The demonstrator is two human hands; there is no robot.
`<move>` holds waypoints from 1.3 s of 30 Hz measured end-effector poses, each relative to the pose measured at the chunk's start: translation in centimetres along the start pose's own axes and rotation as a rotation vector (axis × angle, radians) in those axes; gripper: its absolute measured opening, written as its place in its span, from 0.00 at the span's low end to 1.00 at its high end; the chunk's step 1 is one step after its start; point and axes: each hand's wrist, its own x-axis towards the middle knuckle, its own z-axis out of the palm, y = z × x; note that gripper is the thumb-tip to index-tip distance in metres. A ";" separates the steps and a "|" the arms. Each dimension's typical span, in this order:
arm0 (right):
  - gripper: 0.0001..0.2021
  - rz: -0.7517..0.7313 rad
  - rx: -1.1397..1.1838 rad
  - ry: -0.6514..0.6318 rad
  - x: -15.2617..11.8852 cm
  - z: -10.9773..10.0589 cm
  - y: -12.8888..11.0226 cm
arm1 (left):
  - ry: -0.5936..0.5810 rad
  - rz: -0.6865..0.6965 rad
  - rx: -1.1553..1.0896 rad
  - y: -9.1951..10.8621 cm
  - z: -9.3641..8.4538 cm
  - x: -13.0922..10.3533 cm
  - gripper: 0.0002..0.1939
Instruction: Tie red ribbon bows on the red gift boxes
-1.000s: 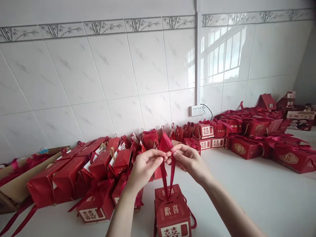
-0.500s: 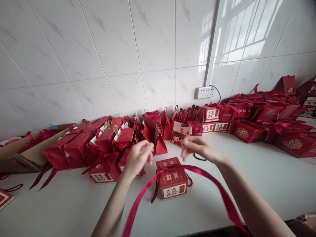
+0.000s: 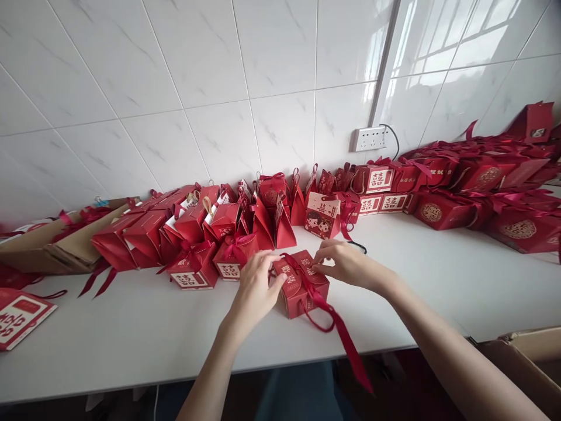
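Observation:
A red gift box (image 3: 302, 292) with pale lettering stands on the white table in front of me, turned at an angle. Over its lid runs a dark red ribbon (image 3: 318, 298), whose near end trails past the table's front edge. At the box's left side is my left hand (image 3: 258, 283), its thumb on the near side and its fingers at the far corner, gripping it. From the right, my right hand (image 3: 344, 264) has its curled fingertips and thumb against the lid's right part; exactly what they pinch is partly hidden.
Several finished-looking red boxes (image 3: 193, 266) with bows line the wall. More boxes (image 3: 442, 210) are stacked at the right. An open carton (image 3: 79, 251) lies at the left, another carton (image 3: 526, 351) at the lower right. A wall socket (image 3: 370, 139) has a black cable.
Both hands have come down onto the box, which has been turned. The ribbon, earlier arching out to both sides, now runs toward me. The view has tilted downward.

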 end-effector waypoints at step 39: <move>0.03 -0.112 -0.186 -0.208 2.8 1.4 -1.5 | -0.155 -0.029 0.151 1.5 1.7 2.0 0.05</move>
